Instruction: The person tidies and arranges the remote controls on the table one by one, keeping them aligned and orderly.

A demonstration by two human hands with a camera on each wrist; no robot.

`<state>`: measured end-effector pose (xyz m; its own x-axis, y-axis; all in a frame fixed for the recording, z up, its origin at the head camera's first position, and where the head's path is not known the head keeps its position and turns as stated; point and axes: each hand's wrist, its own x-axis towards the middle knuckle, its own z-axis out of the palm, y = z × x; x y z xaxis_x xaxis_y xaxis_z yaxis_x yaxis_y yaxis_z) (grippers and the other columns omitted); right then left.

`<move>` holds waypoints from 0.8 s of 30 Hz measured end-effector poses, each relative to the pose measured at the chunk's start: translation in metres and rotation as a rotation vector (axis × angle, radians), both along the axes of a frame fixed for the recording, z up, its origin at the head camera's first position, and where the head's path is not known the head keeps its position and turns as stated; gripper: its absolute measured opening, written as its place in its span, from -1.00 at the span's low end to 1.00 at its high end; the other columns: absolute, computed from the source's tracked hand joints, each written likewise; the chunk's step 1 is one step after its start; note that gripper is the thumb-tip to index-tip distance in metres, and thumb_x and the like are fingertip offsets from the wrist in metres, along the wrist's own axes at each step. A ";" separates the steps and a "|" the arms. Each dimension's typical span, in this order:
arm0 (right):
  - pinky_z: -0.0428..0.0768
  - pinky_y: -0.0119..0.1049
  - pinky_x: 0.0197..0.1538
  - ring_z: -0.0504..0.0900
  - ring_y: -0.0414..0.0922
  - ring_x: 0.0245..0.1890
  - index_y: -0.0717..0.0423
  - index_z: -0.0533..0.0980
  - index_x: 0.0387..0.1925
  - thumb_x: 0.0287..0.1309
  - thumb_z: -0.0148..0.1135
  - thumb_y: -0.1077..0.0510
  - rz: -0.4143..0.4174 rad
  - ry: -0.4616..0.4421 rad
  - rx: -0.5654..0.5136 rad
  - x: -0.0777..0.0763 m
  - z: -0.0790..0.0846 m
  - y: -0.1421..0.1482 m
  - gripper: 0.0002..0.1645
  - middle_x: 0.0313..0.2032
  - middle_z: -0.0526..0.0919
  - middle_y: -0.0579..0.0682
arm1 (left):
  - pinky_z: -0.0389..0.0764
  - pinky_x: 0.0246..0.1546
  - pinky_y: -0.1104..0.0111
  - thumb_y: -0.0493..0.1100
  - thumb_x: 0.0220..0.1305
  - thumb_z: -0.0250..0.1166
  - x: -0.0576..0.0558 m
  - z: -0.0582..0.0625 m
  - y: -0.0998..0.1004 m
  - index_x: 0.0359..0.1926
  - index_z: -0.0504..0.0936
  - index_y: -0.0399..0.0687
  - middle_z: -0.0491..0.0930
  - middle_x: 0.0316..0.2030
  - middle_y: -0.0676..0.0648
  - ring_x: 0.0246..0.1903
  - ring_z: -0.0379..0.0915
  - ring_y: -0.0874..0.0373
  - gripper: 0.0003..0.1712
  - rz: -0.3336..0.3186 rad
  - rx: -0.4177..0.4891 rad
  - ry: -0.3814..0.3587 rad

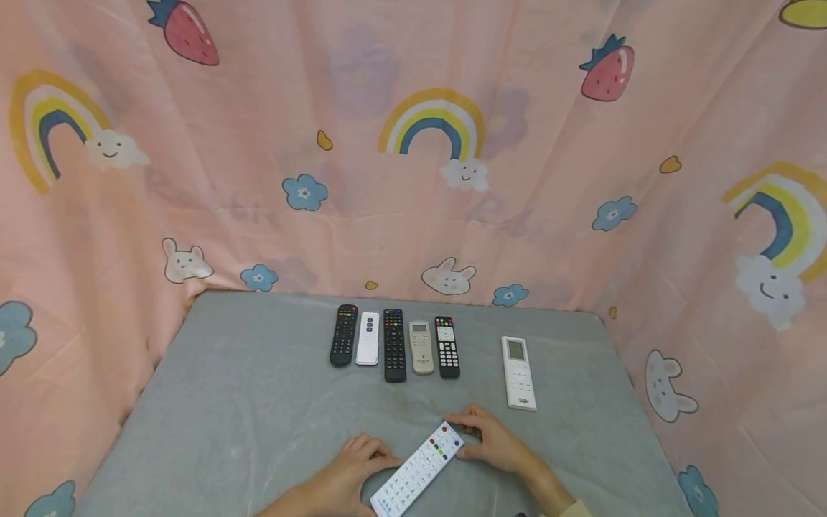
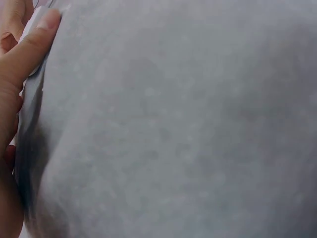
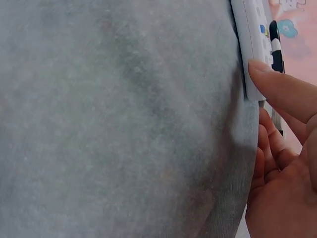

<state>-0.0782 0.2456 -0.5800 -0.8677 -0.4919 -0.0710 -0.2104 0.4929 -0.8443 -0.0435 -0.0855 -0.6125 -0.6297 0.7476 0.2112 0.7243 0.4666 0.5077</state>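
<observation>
A white remote control (image 1: 416, 474) with several coloured buttons lies slantwise near the front of the table, its buttons facing up. My left hand (image 1: 345, 474) grips its lower left part, fingers along the left edge and thumb by the near end. At the far end my right hand (image 1: 497, 444) holds the top corner, with the thumb on the right edge. In the right wrist view, that thumb (image 3: 282, 84) presses the side of the white remote (image 3: 250, 49), and the other fingers curl below. The left wrist view shows the left thumb (image 2: 34, 44) against the remote's edge.
Further back stands a row of remotes: a black one (image 1: 344, 336), a white one (image 1: 368, 339), a long black one (image 1: 395, 346), a beige one (image 1: 421, 348) and a black-and-white one (image 1: 447, 348). Another white remote (image 1: 519, 373) lies to the right. A grey cloth (image 1: 258, 402) covers the table; pink curtains (image 1: 362, 237) surround it.
</observation>
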 end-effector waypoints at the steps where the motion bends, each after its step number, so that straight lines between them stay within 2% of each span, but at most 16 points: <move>1: 0.41 -0.47 -0.14 0.43 -0.16 -0.23 0.14 0.58 0.15 -0.14 0.52 0.17 -0.002 0.008 0.001 0.000 0.000 -0.001 -0.30 -0.20 0.52 0.01 | 0.37 0.07 0.31 0.58 -0.07 0.31 0.000 -0.001 0.000 0.26 0.51 0.31 0.43 0.03 0.24 0.00 0.23 0.39 -0.10 0.000 0.003 0.000; 7: 0.42 -0.48 -0.12 0.44 -0.22 -0.21 0.14 0.60 0.13 -0.17 0.53 0.19 -0.020 0.042 0.008 0.003 -0.001 -0.004 -0.31 -0.22 0.53 -0.01 | 0.34 0.05 0.32 0.57 -0.01 0.28 0.002 -0.002 0.000 0.27 0.51 0.28 0.42 0.04 0.23 0.00 0.22 0.39 -0.11 0.005 0.019 -0.029; 16: 0.44 -0.49 -0.10 0.43 -0.29 -0.20 0.08 0.59 0.16 -0.17 0.55 0.15 -0.054 0.010 0.053 0.002 -0.001 -0.005 -0.28 -0.21 0.54 -0.05 | 0.33 0.02 0.35 0.56 -0.03 0.30 0.004 0.001 0.003 0.31 0.48 0.28 0.40 0.05 0.23 0.01 0.17 0.40 -0.09 0.040 -0.036 -0.196; 24: 0.41 -0.51 -0.14 0.38 -0.36 -0.23 0.14 0.57 0.17 -0.17 0.55 0.18 -0.077 -0.017 0.060 0.001 -0.002 -0.006 -0.25 -0.22 0.51 -0.08 | 0.31 0.02 0.33 0.48 -0.06 0.37 0.005 0.003 0.003 0.32 0.48 0.25 0.42 0.04 0.21 0.00 0.18 0.38 -0.08 0.051 -0.025 -0.212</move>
